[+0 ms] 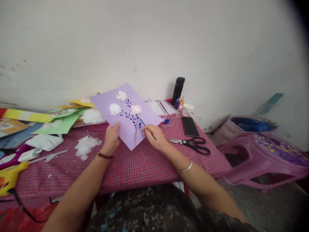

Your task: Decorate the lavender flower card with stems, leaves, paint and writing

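My left hand [112,138] grips the lower left edge of a sheet of purple paper [103,100], thumb on top, and holds it tilted up off the table. On the sheet are a painted branch with dark blue leaves [131,118] and three fluffy paper flowers: a plain white one [115,109], one with red specks [121,95] and a pinkish one [135,109]. Closed round a thin blue paintbrush [143,122], my right hand [155,137] is at the sheet's lower right. The brush tip points at the leaves near the stem; whether it touches the paper I cannot tell.
Scissors [193,144], a phone [190,126], a paper cup [187,109], paint bottles [177,103] and a black bottle [178,90] stand or lie right. Left are torn white tissue [87,145], green card [60,124] and a yellow glue gun [13,177]. A pink stool [243,164] stands right.
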### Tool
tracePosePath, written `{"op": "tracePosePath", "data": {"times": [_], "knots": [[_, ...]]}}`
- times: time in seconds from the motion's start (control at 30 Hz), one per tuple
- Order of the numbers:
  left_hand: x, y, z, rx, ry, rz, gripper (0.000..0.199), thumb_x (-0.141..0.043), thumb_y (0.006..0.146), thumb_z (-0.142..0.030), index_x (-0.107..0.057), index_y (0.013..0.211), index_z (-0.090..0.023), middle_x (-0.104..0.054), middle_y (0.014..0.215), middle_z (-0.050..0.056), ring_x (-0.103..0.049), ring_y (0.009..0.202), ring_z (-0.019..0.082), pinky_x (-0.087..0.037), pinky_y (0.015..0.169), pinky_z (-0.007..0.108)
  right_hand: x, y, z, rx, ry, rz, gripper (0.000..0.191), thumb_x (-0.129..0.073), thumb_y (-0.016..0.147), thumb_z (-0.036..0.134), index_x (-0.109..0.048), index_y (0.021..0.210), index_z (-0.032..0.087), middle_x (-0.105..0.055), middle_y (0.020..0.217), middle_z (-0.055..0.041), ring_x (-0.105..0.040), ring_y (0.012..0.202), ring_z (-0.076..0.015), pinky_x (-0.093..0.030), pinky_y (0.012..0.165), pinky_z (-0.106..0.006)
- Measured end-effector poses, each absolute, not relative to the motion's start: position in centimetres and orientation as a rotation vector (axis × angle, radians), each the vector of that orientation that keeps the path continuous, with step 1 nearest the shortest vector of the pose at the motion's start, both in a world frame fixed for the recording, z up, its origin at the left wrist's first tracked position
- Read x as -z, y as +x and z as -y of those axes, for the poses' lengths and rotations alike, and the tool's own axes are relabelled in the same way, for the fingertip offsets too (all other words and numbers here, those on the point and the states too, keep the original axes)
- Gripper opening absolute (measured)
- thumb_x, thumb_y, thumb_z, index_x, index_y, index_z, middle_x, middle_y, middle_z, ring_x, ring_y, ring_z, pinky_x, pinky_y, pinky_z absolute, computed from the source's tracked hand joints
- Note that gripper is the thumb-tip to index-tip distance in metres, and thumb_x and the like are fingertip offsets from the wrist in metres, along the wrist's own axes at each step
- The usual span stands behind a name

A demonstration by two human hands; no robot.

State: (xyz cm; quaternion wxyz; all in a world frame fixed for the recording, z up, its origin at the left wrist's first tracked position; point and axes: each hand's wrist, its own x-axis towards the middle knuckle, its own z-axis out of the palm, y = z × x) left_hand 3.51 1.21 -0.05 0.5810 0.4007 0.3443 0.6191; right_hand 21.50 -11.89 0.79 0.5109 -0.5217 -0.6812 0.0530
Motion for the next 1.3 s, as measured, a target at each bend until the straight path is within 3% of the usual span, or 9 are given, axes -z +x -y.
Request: {"op": "tracePosePath", "data": {"times": [0.7,0.97,1.3], "knots": [[0.6,3.4,-1.5,-1.443,1.012,-0.767,0.026,-0.078,0.08,-0.023,-0.073,0.104,-0.015,-0.08,0.113,0.013,-0.075,0.11,0.029,-0.058,0.107,0.047,-0.8,23.2,11.6,-0.134,-1.281,1.494,0.025,-0.044,0.098,0.023,-0.069,0.096,0.021,-0.068,0.079,-0.0019,-0.061,0.072,-0.0176,-0.045,0.074,-0.03],[0.2,3.5,-1.2,-1.432,0.965,-0.815,0.022,-0.072,0.081,-0.018,-0.074,0.103,-0.015,-0.081,0.11,0.012,-0.076,0.104,0.028,-0.06,0.104,0.046,-0.8,21.4,12.0,-0.191,-1.213,1.659,0.025,-0.045,0.096,0.021,-0.069,0.093,0.021,-0.067,0.076,-0.0009,-0.061,0.07,-0.0165,-0.045,0.073,-0.029],[0.2,3.7,-0.9,-1.416,0.984,-0.806,0.021,-0.071,0.081,-0.017,-0.074,0.102,-0.014,-0.081,0.109,0.012,-0.076,0.105,0.028,-0.061,0.104,0.046,-0.3,23.5,11.2,-0.163,-1.26,1.45,0.024,-0.044,0.098,0.024,-0.068,0.096,0.021,-0.065,0.074,0.0003,-0.06,0.067,-0.0165,-0.044,0.069,-0.029]]}}
